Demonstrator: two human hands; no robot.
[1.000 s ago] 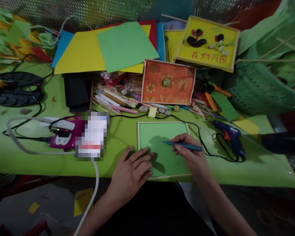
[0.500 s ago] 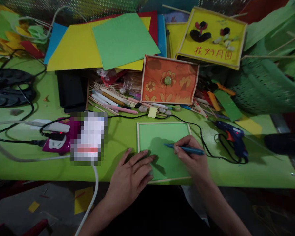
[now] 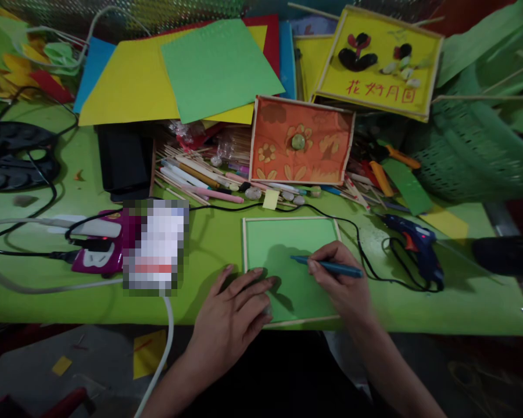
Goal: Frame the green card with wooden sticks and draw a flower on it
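A green paper panel edged with thin wooden sticks lies on the green table in front of me. My left hand rests over its left edge with the fingers spread, holding nothing. Between the thumb and fingers of my right hand is a blue marker pen. Its tip points left, over the middle of the panel; I cannot tell whether it touches the paper. No drawn line can be made out on the green sheet.
Behind the panel lie an orange framed picture, several pens and sticks, and coloured paper sheets. A blue glue gun with its cord lies right, near a green basket. Left are a purple power strip and a blurred-out phone.
The view has shifted very slightly. Both hands, the marker pen and the panel look almost the same as before.
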